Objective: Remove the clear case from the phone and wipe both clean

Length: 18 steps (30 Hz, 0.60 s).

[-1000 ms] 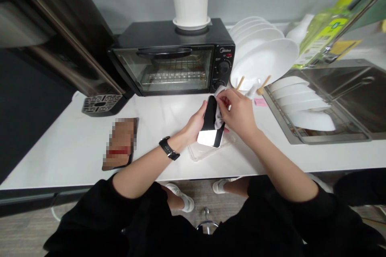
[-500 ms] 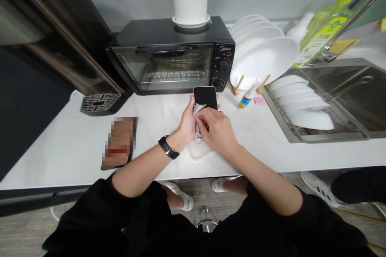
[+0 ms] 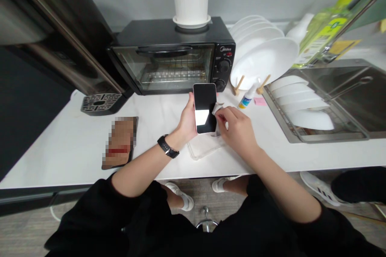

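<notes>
My left hand [image 3: 186, 122] holds a black-screened phone [image 3: 205, 107] upright above the white counter, screen toward me. My right hand [image 3: 237, 127] pinches a small white wiping cloth [image 3: 217, 109] against the phone's right edge. A clear phone case [image 3: 202, 148] lies on the counter just under both hands. A black watch sits on my left wrist.
A black toaster oven [image 3: 171, 58] stands behind with a white pot on top. White plates [image 3: 265, 54] lean in a rack to the right, a small spray bottle [image 3: 247, 98] beside them. A sink [image 3: 337, 96] holds more dishes. A brown wallet-like item [image 3: 120, 142] lies at left.
My right hand slid the cloth from the phone's lower screen to its right edge, uncovering the screen. The phone stays upright in my left hand.
</notes>
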Each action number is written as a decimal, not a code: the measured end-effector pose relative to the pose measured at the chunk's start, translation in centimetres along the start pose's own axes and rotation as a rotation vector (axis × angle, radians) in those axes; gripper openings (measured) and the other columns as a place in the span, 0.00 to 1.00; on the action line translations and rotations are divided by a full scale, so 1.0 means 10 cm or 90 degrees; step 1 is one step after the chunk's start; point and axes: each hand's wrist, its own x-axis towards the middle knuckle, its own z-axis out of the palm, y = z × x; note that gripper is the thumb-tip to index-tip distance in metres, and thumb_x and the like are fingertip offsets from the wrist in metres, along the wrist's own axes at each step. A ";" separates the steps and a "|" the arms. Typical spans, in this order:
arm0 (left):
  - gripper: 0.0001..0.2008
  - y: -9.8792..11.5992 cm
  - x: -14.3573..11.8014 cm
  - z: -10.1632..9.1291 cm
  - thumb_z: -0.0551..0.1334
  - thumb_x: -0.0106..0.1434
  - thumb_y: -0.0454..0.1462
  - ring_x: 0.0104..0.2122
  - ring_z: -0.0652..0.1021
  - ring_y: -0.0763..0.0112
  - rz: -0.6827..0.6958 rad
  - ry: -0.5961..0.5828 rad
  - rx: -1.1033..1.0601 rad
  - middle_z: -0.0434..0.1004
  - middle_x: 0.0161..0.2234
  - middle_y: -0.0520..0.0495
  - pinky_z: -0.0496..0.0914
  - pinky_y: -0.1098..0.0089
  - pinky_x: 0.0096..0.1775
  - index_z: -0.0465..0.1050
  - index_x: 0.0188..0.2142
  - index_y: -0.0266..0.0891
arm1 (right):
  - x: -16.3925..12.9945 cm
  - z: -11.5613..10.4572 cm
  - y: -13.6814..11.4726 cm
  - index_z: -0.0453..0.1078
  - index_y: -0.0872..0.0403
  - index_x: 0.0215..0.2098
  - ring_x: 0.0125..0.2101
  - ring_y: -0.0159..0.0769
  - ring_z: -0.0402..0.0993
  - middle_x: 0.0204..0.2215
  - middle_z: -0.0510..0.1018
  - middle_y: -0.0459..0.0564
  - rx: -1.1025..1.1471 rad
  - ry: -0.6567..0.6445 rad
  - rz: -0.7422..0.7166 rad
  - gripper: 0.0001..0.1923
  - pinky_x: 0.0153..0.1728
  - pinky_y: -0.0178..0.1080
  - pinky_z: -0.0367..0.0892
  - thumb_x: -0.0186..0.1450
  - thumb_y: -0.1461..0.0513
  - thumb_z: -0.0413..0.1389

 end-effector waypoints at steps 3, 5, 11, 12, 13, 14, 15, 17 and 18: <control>0.33 -0.06 0.00 0.01 0.47 0.79 0.56 0.35 0.86 0.63 -0.053 0.030 0.009 0.87 0.36 0.43 0.79 0.67 0.43 0.82 0.53 0.35 | 0.21 -0.01 0.14 0.72 0.51 0.38 0.32 0.42 0.72 0.31 0.79 0.51 -0.009 0.028 0.017 0.07 0.35 0.42 0.64 0.73 0.66 0.53; 0.30 -0.09 -0.01 0.01 0.48 0.80 0.54 0.33 0.86 0.64 -0.098 0.029 0.012 0.86 0.33 0.44 0.80 0.67 0.40 0.82 0.52 0.35 | 0.35 0.00 0.19 0.72 0.51 0.38 0.32 0.41 0.73 0.31 0.78 0.50 0.003 0.048 0.035 0.06 0.34 0.42 0.64 0.72 0.66 0.55; 0.24 -0.14 -0.01 0.03 0.51 0.80 0.50 0.34 0.86 0.65 -0.086 0.052 -0.002 0.86 0.32 0.46 0.80 0.68 0.41 0.81 0.53 0.37 | 0.54 0.12 0.06 0.72 0.51 0.38 0.33 0.41 0.74 0.33 0.79 0.51 0.097 0.044 0.030 0.05 0.36 0.41 0.66 0.72 0.65 0.55; 0.23 -0.14 -0.01 0.02 0.53 0.80 0.49 0.35 0.86 0.65 -0.067 0.067 -0.005 0.86 0.32 0.47 0.80 0.69 0.42 0.80 0.53 0.37 | 0.52 0.15 0.01 0.72 0.51 0.39 0.33 0.41 0.74 0.33 0.80 0.51 0.111 0.032 0.026 0.05 0.36 0.41 0.66 0.72 0.65 0.54; 0.21 -0.15 0.00 0.01 0.54 0.80 0.47 0.37 0.87 0.66 -0.053 0.077 -0.008 0.86 0.32 0.47 0.80 0.70 0.43 0.80 0.53 0.37 | 0.49 0.18 -0.04 0.72 0.51 0.40 0.33 0.41 0.74 0.34 0.80 0.51 0.123 0.021 0.025 0.05 0.36 0.41 0.66 0.72 0.65 0.54; 0.21 -0.15 0.01 0.00 0.54 0.79 0.47 0.39 0.87 0.65 -0.044 0.079 -0.012 0.86 0.33 0.47 0.80 0.70 0.45 0.80 0.53 0.37 | 0.46 0.20 -0.09 0.72 0.51 0.40 0.34 0.41 0.74 0.34 0.80 0.51 0.133 0.013 0.027 0.05 0.37 0.41 0.66 0.73 0.65 0.54; 0.21 -0.14 0.02 -0.01 0.53 0.79 0.46 0.41 0.87 0.65 -0.041 0.072 -0.018 0.86 0.35 0.46 0.79 0.69 0.46 0.80 0.54 0.36 | 0.41 0.22 -0.14 0.72 0.51 0.40 0.34 0.40 0.74 0.34 0.80 0.51 0.142 0.006 0.030 0.05 0.37 0.41 0.66 0.73 0.65 0.54; 0.25 -0.13 0.03 -0.03 0.50 0.80 0.49 0.43 0.86 0.62 -0.041 0.043 -0.030 0.87 0.39 0.42 0.79 0.66 0.49 0.80 0.55 0.35 | 0.31 0.25 -0.23 0.72 0.52 0.40 0.33 0.39 0.74 0.34 0.80 0.50 0.156 -0.009 0.028 0.06 0.36 0.41 0.66 0.74 0.65 0.54; 0.28 -0.11 0.03 -0.04 0.49 0.80 0.51 0.43 0.86 0.61 -0.040 0.030 -0.032 0.87 0.40 0.41 0.79 0.64 0.49 0.80 0.55 0.34 | 0.25 0.27 -0.27 0.72 0.52 0.40 0.33 0.39 0.73 0.34 0.79 0.50 0.158 -0.018 0.024 0.07 0.36 0.41 0.66 0.74 0.65 0.53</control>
